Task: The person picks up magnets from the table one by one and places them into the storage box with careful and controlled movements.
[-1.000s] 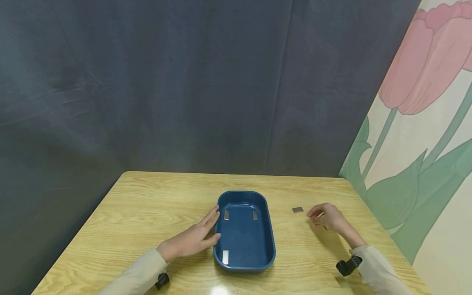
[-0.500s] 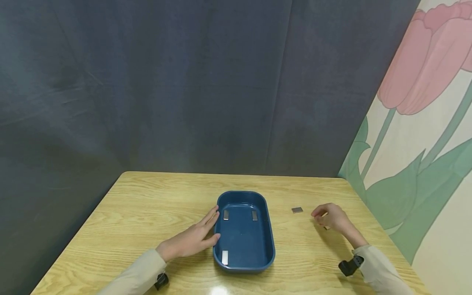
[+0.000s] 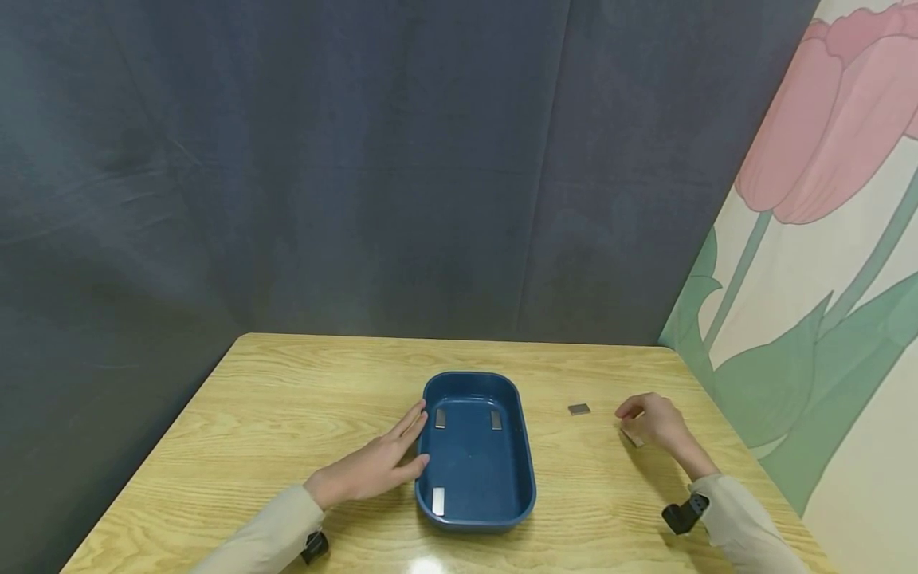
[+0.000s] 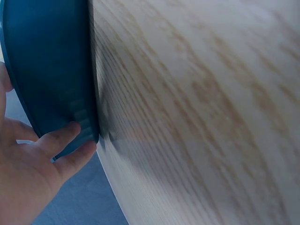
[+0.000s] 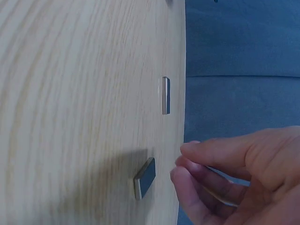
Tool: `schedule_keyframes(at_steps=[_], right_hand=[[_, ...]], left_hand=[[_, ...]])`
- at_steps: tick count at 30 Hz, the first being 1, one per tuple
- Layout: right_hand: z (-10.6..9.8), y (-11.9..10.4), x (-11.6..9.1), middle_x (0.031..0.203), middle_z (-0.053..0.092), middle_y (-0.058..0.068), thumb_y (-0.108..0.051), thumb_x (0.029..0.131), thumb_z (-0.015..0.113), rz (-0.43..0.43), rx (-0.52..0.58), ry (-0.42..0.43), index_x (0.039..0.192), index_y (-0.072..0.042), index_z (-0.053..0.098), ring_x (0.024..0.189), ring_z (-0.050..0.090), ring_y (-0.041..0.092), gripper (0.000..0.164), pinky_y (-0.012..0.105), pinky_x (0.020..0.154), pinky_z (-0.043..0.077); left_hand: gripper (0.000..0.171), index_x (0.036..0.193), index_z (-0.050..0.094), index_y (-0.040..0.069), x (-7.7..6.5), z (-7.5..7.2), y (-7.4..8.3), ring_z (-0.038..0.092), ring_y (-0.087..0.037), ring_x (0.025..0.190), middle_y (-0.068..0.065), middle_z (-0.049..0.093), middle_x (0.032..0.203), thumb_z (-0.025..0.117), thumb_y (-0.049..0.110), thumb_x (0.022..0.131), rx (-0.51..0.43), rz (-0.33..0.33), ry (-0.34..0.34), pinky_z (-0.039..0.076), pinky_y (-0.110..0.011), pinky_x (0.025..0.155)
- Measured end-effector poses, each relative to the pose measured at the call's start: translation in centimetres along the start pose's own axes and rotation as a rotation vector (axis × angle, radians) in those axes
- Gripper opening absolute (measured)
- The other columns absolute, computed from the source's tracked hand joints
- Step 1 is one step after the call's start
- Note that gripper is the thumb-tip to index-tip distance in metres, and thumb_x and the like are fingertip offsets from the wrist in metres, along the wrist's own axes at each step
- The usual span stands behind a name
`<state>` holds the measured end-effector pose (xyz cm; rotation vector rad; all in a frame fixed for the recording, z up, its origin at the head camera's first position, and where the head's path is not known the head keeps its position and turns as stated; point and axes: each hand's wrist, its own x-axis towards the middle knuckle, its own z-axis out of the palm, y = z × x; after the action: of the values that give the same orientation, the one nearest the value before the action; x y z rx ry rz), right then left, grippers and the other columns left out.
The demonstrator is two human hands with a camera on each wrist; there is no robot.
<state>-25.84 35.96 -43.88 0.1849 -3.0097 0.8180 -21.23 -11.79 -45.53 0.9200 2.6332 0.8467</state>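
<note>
In the head view, my left hand (image 3: 376, 464) rests its fingers against the left side of a dark blue plastic tray (image 3: 532, 478). In the left wrist view, fingertips (image 4: 70, 131) press the tray's outer wall. My right hand (image 3: 654, 422) hovers over the table, fingers bent and holding nothing. Just below it lies a small flat rectangular metal piece (image 3: 633, 438), dark on top with a shiny edge; the right wrist view shows this piece (image 5: 146, 178) apart from the fingertips. A similar piece (image 3: 578, 409) lies farther left, between hand and tray.
Inside the tray are three more flat metal pieces: one at the back left (image 3: 441, 418), one at the back right (image 3: 496, 420), and a bright one at the front left (image 3: 438, 501). A dark curtain (image 3: 402, 175) hangs behind the wooden table (image 3: 308, 399).
My right hand has drifted a little to the right, away from the farther metal piece, and more of the piece beneath it now shows. The left hand and tray have stayed put.
</note>
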Motion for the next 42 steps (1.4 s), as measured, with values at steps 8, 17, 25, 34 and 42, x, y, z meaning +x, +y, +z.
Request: schedule_keyframes(at_steps=[8, 17, 25, 34, 42], right_hand=[[0.0, 1.0, 0.0, 0.082, 0.069, 0.01, -0.006, 0.084, 0.073, 0.003, -0.07, 0.02, 0.092, 0.004, 0.073, 0.076, 0.063, 0.03, 0.013, 0.049, 0.066, 0.049], [-0.1, 1.7, -0.1, 0.081, 0.068, 0.008, -0.011, 0.084, 0.077, 0.041, -0.053, -0.032, 0.09, 0.005, 0.071, 0.071, 0.062, 0.023, 0.018, 0.044, 0.065, 0.049], [0.5, 2.0, -0.4, 0.07, 0.065, 0.0, -0.012, 0.083, 0.078, 0.084, 0.022, -0.038, 0.087, 0.003, 0.07, 0.062, 0.059, 0.016, 0.017, 0.034, 0.056, 0.046], [0.6, 2.2, -0.4, 0.069, 0.065, 0.002, -0.009, 0.084, 0.075, 0.082, 0.029, -0.037, 0.088, 0.006, 0.069, 0.061, 0.06, 0.019, 0.017, 0.034, 0.054, 0.048], [0.7, 2.6, 0.0, 0.069, 0.064, 0.001, -0.01, 0.084, 0.076, 0.094, 0.047, -0.053, 0.085, 0.003, 0.068, 0.063, 0.059, 0.019, 0.015, 0.034, 0.054, 0.048]], left_hand=[[0.072, 0.159, 0.012, 0.004, 0.0, 0.0, 0.0, 0.031, -0.03, 0.142, 0.0, -0.009, 0.166, 0.041, 0.044, 0.106, 0.005, 0.005, 0.006, 0.032, -0.051, 0.111], [0.072, 0.159, 0.011, 0.004, 0.0, 0.1, 0.1, 0.032, -0.03, 0.141, 0.0, -0.01, 0.166, 0.04, 0.044, 0.106, 0.0, 0.004, 0.004, 0.032, -0.051, 0.111], [0.072, 0.158, 0.012, 0.003, -0.1, 0.1, 0.0, 0.035, -0.032, 0.14, -0.002, -0.009, 0.166, 0.039, 0.045, 0.106, -0.001, 0.014, 0.008, 0.034, -0.05, 0.11], [0.071, 0.158, 0.012, 0.003, -0.1, 0.2, 0.0, 0.034, -0.032, 0.14, -0.003, -0.008, 0.166, 0.039, 0.044, 0.107, 0.006, 0.017, 0.009, 0.034, -0.049, 0.11], [0.072, 0.158, 0.013, 0.002, 0.0, 0.1, 0.0, 0.034, -0.032, 0.14, -0.003, -0.007, 0.166, 0.04, 0.045, 0.106, 0.013, 0.009, 0.012, 0.033, -0.05, 0.11]])
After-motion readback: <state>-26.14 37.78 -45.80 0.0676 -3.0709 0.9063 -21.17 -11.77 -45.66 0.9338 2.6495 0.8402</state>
